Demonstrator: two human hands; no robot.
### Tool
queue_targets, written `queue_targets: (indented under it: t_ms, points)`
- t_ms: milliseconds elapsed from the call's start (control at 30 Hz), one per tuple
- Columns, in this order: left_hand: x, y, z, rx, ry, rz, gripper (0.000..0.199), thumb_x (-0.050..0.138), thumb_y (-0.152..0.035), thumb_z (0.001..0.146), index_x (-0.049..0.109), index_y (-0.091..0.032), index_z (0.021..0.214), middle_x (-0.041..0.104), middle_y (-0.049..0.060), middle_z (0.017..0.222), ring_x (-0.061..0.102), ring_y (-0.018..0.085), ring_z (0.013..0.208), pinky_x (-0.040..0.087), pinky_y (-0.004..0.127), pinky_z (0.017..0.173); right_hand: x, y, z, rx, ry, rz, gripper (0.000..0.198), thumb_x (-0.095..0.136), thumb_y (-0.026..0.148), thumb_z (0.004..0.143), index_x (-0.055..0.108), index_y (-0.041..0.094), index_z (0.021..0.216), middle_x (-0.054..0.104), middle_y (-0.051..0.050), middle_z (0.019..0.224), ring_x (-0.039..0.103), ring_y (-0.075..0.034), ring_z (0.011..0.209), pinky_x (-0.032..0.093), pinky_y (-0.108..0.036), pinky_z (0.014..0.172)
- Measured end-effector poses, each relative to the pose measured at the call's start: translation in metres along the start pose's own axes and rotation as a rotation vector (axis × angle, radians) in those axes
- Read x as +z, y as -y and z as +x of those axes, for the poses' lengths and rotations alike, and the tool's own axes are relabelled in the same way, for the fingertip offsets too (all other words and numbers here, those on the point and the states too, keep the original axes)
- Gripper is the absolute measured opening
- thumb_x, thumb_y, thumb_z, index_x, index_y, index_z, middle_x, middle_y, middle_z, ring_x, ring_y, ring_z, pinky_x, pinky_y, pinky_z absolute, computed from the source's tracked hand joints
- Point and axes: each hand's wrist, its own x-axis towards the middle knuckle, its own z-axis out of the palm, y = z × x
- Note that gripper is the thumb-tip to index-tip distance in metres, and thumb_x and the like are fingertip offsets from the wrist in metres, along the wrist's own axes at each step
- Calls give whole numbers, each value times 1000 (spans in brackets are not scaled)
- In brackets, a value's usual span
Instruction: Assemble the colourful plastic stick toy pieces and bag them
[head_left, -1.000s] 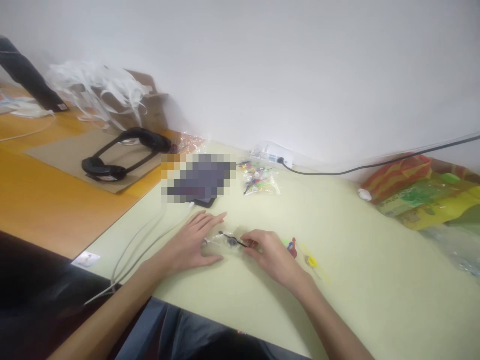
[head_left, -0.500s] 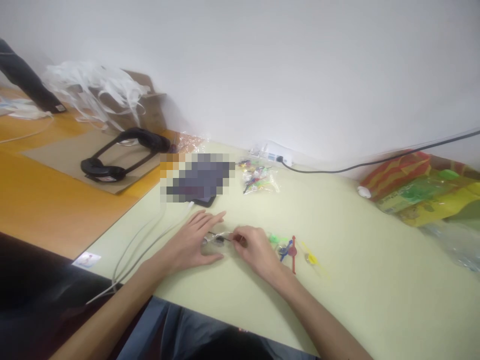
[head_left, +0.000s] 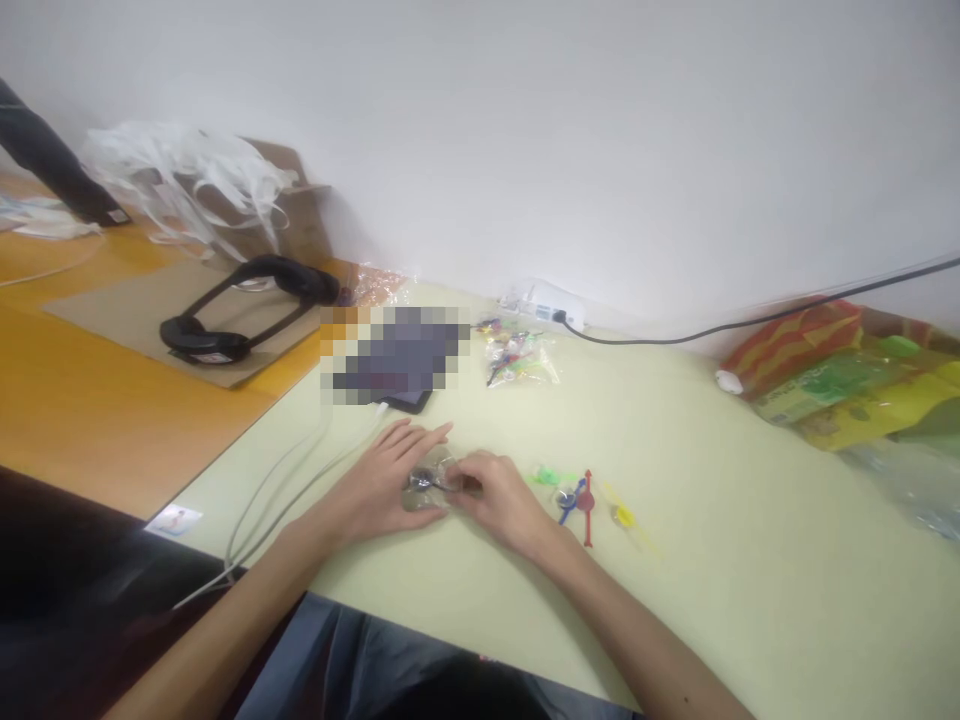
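Observation:
My left hand [head_left: 382, 480] rests on the pale table with its fingers and thumb spread around a small clear plastic bag [head_left: 439, 495]. A small black piece [head_left: 424, 480] with a rounded part shows at the bag. My right hand [head_left: 487, 490] is closed in a pinch on the black piece's right end; its exact shape is partly hidden by the fingers and the shiny film. Right of this hand lie a green piece [head_left: 546, 474], a blue arrow spinner [head_left: 571, 500], a red arrow spinner [head_left: 586, 505] and a yellow spinner [head_left: 622, 516].
Behind the hands are a tablet [head_left: 401, 360] with a white cable and a clear bag of colourful pieces [head_left: 521, 360]. A power strip [head_left: 551, 305] with a black cord stands by the wall. Packaging bags [head_left: 847, 400] lie right; a black headset-like frame [head_left: 247, 310] lies left.
My right hand has shifted slightly left, bringing the black piece closer to my left palm. My left hand has stayed nearly still.

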Motion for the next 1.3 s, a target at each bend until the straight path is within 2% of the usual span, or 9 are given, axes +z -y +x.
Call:
queue_targets:
  t_ms: [300,500,633,700,767,833,933,1133,1300]
  points:
    - [0,0,-1,6,15,-3,97,75,-49,83,22,-25,162,58,11,145,51,33,134,33,55,121,-6,1,-2,0,17,-10,28,62,-1,82,78,20,89,62,0,80,58,-12,72,44,-22,70]
    - [0,1,-1,11,0,-8,98,76,-50,81,25,-26,161,57,11,146,52,34,133,34,56,121,-8,4,-5,28,50,57,31,58,1,87,79,22,94,74,-2,91,66,-15,80,49,-25,77]
    - [-1,0,-1,-4,15,-14,99,75,-52,82,24,-25,161,58,11,144,52,34,133,32,56,121,-38,12,-16,51,-42,137,23,58,13,92,77,23,96,78,-1,100,71,-18,92,51,-31,89]
    - [-1,0,-1,-13,22,-12,97,75,-53,82,26,-25,160,57,11,146,52,34,133,31,56,122,-62,13,-28,101,-167,25,21,55,18,95,76,24,96,78,-3,102,69,-20,93,52,-34,88]
    - [-1,0,-1,-14,24,-13,96,76,-52,82,27,-26,160,56,11,147,51,34,134,31,57,122,-86,10,-42,137,-272,-186,20,55,24,97,75,24,100,76,-6,103,66,-24,99,49,-40,92]
    - [-1,1,-1,-12,17,-16,96,76,-51,81,28,-26,160,55,12,148,51,34,134,32,57,121,-103,3,-55,174,-231,-380,22,56,28,97,73,27,111,74,-8,109,61,-28,108,46,-45,94]
    - [0,2,-2,-22,13,-4,95,75,-53,82,27,-26,160,53,12,150,49,35,136,32,57,121,-108,-11,-65,200,-127,-542,24,63,31,94,71,26,117,72,-10,112,59,-30,109,42,-47,95]
    - [-1,1,-2,-44,37,5,97,73,-54,84,22,-25,161,54,11,149,48,34,137,30,55,123,-87,-23,-45,244,0,-624,16,66,20,90,74,23,104,70,-7,90,60,-26,93,36,-41,88]
    - [-2,-1,-1,-46,31,4,99,74,-52,84,19,-26,162,55,11,148,49,34,137,30,56,122,-85,-20,-28,164,60,-627,38,51,2,90,73,23,114,70,-9,104,60,-25,103,33,-38,90]
